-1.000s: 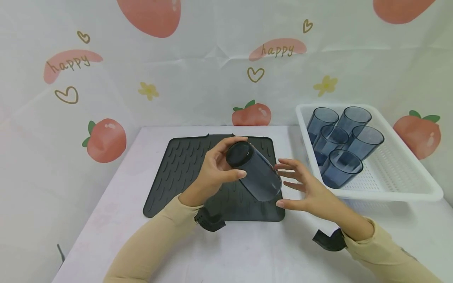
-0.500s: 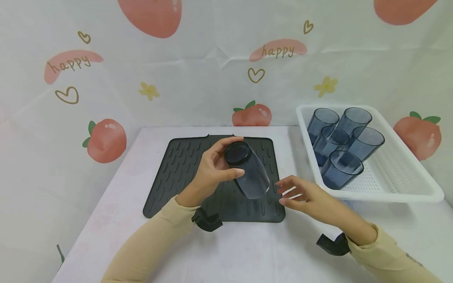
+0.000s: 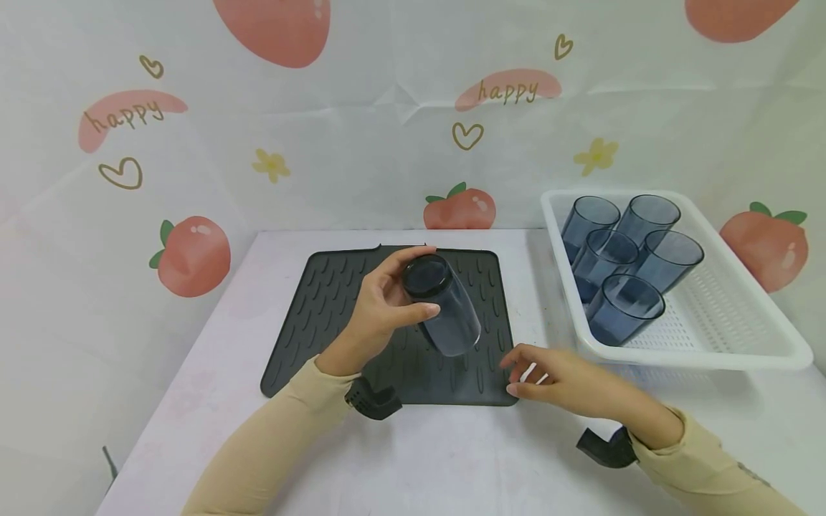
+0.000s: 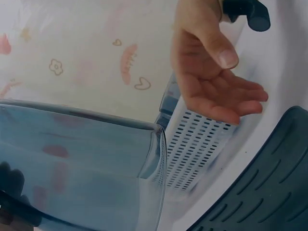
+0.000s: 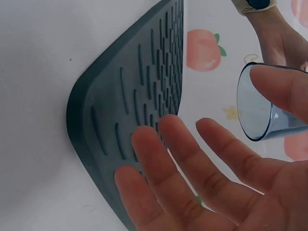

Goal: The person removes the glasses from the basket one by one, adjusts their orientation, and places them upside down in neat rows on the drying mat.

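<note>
We see the left hand [image 3: 374, 308] gripping the cup [image 3: 454, 322] near its base, tilted over the mat [image 3: 323, 322]; the right hand [image 3: 564, 380] hangs loose, holding nothing. We judge the cup stiff, slippery, perhaps breakable; best gripped basewards.

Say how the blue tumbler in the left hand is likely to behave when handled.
The blue tumbler would probably roll if laid on its side, since its wall is round. It seems stiff, showing no dent in the grip of the left hand. Its smooth, glossy surface may make it slippery.
</note>
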`<control>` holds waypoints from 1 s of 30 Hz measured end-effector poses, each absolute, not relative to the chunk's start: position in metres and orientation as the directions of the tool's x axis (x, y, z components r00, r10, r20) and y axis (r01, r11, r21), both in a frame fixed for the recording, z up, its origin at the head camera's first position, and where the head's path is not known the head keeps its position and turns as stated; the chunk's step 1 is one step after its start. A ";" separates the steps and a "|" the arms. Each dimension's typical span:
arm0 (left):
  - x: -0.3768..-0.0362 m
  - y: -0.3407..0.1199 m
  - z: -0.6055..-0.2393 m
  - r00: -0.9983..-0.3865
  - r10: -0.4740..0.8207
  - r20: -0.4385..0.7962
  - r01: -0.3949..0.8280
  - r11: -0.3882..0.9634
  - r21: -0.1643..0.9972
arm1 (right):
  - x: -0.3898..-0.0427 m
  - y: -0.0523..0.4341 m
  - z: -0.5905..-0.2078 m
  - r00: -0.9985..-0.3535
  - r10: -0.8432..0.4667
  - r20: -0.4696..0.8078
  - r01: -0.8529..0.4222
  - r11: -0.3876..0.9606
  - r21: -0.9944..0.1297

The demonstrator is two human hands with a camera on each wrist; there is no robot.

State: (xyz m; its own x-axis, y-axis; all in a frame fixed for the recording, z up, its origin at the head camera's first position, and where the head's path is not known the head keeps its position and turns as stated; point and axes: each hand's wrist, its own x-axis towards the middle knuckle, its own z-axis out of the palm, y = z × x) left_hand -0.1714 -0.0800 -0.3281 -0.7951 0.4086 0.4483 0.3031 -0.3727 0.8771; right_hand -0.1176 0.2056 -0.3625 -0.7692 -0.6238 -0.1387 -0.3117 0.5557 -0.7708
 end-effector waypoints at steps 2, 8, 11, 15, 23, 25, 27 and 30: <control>-0.172 -0.081 -0.328 -0.796 0.408 0.446 0.301 -0.372 0.878 | -0.117 0.205 -0.363 -0.761 -0.630 -0.153 -0.305 0.556 -0.773; -0.173 -0.084 -0.327 -0.806 0.400 0.436 0.299 -0.360 0.884 | -0.116 0.204 -0.362 -0.751 -0.639 -0.168 -0.307 0.562 -0.768; -0.175 -0.086 -0.327 -0.819 0.396 0.415 0.293 -0.334 0.896 | -0.115 0.203 -0.362 -0.749 -0.641 -0.167 -0.312 0.564 -0.764; -0.178 -0.091 -0.327 -0.843 0.375 0.385 0.286 -0.294 0.912 | -0.115 0.203 -0.363 -0.747 -0.645 -0.161 -0.319 0.560 -0.765; -0.190 -0.104 -0.327 -0.877 0.348 0.331 0.275 -0.201 0.940 | -0.115 0.202 -0.363 -0.748 -0.640 -0.175 -0.306 0.567 -0.764; -0.195 -0.110 -0.326 -0.891 0.333 0.310 0.268 -0.166 0.949 | -0.115 0.203 -0.363 -0.748 -0.640 -0.176 -0.304 0.566 -0.767; -0.201 -0.117 -0.326 -0.902 0.313 0.296 0.269 -0.128 0.955 | -0.115 0.203 -0.363 -0.746 -0.642 -0.178 -0.299 0.561 -0.772; -0.210 -0.127 -0.325 -0.920 0.277 0.278 0.263 -0.091 0.961 | -0.114 0.203 -0.362 -0.747 -0.639 -0.181 -0.291 0.560 -0.776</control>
State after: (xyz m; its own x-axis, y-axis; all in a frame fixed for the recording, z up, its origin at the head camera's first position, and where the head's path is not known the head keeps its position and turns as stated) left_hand -0.2101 -0.1272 -0.3249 -0.9200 0.2766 0.2777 0.2626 -0.0910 0.9606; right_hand -0.1143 0.2029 -0.3621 -0.7473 -0.6393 -0.1810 -0.2907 0.5596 -0.7761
